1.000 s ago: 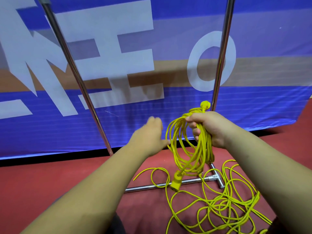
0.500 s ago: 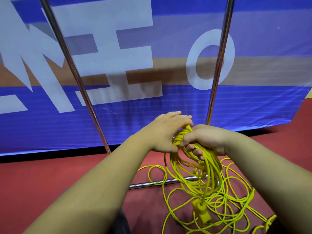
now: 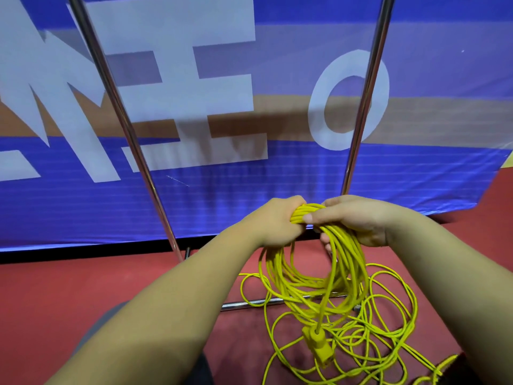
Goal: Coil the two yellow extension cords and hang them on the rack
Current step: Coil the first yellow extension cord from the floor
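Note:
A coiled yellow extension cord (image 3: 341, 262) hangs in loops from both hands. My left hand (image 3: 277, 223) grips the top of the bundle from the left, and my right hand (image 3: 358, 220) grips it right beside, thumb over the strands. The cord's yellow socket end (image 3: 319, 345) dangles below the coil. A second yellow cord (image 3: 388, 329) lies loose and tangled on the red floor underneath. The metal rack shows as two upright poles, a left pole (image 3: 125, 129) and a right pole (image 3: 363, 107), with a base bar (image 3: 249, 302) on the floor.
A large blue banner (image 3: 249, 176) with white letters stands close behind the rack. Red floor (image 3: 69, 295) stretches to the left. The rack's top rail is out of view.
The coil has come down from chest height. My left hand, open beside the coil a second ago, has closed round the top of the bundle next to my right hand.

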Demonstrator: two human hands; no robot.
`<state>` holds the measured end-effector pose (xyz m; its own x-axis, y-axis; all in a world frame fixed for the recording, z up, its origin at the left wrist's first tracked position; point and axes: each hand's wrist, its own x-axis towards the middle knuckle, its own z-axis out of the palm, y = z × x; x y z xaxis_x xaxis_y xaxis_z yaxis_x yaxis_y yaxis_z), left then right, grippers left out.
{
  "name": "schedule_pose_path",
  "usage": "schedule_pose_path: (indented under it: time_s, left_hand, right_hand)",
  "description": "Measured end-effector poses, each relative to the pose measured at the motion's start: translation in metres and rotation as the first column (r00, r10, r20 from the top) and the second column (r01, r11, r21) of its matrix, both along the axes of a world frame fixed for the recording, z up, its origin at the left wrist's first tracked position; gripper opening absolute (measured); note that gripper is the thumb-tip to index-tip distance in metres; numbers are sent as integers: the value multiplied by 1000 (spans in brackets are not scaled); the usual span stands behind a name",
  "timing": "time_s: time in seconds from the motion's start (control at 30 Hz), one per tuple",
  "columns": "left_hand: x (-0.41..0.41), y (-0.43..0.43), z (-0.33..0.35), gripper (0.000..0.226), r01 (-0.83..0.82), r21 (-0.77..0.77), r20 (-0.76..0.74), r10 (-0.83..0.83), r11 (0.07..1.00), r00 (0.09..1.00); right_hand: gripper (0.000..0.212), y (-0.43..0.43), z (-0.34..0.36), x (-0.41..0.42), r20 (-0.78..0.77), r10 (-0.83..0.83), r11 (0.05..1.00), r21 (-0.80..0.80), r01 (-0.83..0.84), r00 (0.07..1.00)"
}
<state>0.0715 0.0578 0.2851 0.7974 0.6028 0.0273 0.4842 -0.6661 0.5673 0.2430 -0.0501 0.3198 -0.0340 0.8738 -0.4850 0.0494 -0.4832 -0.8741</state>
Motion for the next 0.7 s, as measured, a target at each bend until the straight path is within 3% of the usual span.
schedule_pose_path:
  time_s: [0.17,0.27,0.37,0.43,0.5,0.57,0.7]
  left_hand:
    - [-4,0,24,8,-129,-164,194,160,978,968]
    - [-7,5,39,11,-205,-275,298,286,939,911]
    - [-11,11,50,11,-291,-317,315,390,903,865]
    - [-16,18,51,13,-382,-382,288,501,841,816]
    - [-19,28,45,16,-462,-513,246,640,724,728]
    - [-21,37,39,19,-509,-607,204,738,611,643]
    - [-22,41,34,18,-558,-640,165,803,529,573]
  right_hand:
    - [48,4,-1,11,-170,30,985,175,0,985]
    - [84,6,-3,23,-160,96,970,236,-57,982]
    - [97,6,-5,26,-98,147,955,274,-116,984]
    - [87,9,-3,24,-8,127,946,301,-119,992]
    - [83,12,-3,18,234,37,931,345,-118,971]
    - [87,16,-7,5,495,-113,922,375,-94,861]
    - [133,22,-19,-27,654,-275,906,421,-37,705]
